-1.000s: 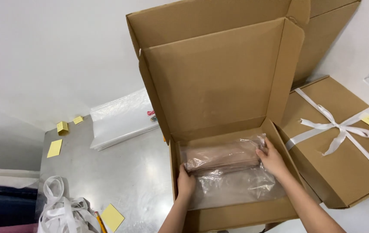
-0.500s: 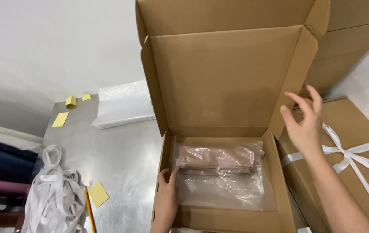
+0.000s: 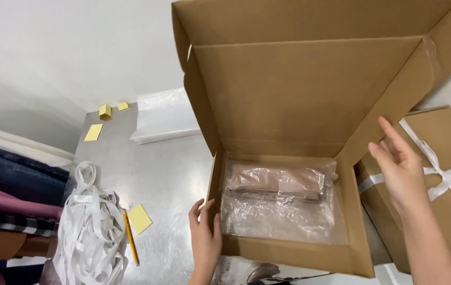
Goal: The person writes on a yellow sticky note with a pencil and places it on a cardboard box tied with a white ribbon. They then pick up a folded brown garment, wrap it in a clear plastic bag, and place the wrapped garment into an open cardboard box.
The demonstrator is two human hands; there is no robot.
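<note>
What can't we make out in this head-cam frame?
- Item in the clear plastic bag, inside the open cardboard box: wrinkled film blurs it.
- Ribbon-tied box: cut off by the right edge, partly behind the right hand.
- Left hand: wrist cut off by the bottom edge.
- Folded fabrics: cut off by the left edge.

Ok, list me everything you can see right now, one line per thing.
open cardboard box: 1, brown, centre, lid up
plastic bag with folded item: 1, clear over pinkish-brown, inside the box
tied box: 1, brown with white ribbon, right
stack of plastic bags: 1, clear, behind, left of the open box
ribbon pile: 1, white, lower left
pencil: 1, yellow, beside the ribbon
sticky notes: about 4, yellow, on the metal table
folded clothes: several, dark, purple and checked, far left
left hand: on the box's left front edge
right hand: open, raised by the lid's right flap
</note>
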